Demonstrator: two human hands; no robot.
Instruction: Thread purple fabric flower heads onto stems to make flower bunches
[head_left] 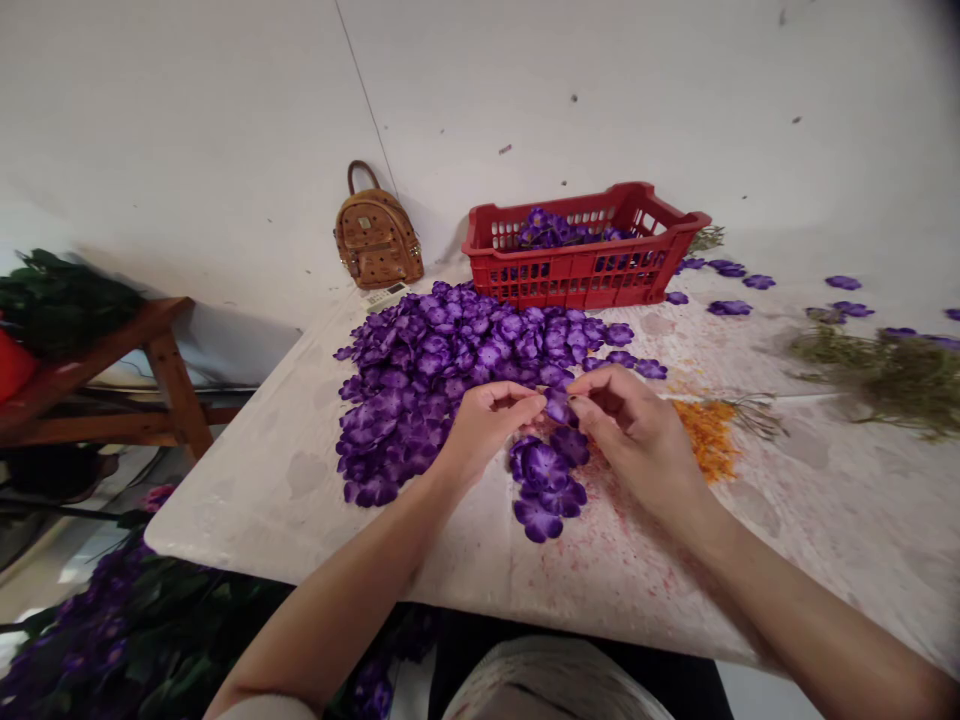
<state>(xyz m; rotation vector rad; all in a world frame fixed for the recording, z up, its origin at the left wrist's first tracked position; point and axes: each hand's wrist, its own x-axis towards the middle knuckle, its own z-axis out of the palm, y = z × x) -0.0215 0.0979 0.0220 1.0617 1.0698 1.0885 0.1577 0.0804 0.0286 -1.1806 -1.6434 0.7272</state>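
A purple fabric flower [559, 407] is pinched between my left hand [487, 430] and my right hand [637, 440], above the white table [300, 500]. Both hands' fingertips meet at its edges. A large heap of similar violet flowers [420, 380] lies just beyond my left hand. A smaller cluster of flowers [544, 480] sits directly below my hands. Beside my right hand lies a patch of orange shreds [705, 440] with thin dry stems.
A red plastic crate [585, 250] holding purple flowers stands at the table's back, with a tan studded backpack [377, 240] by the wall. Loose flowers [757, 282] and dry green stems [877, 375] lie to the right. A wooden bench [112, 380] and leafy purple sprays [112, 620] are left of the table.
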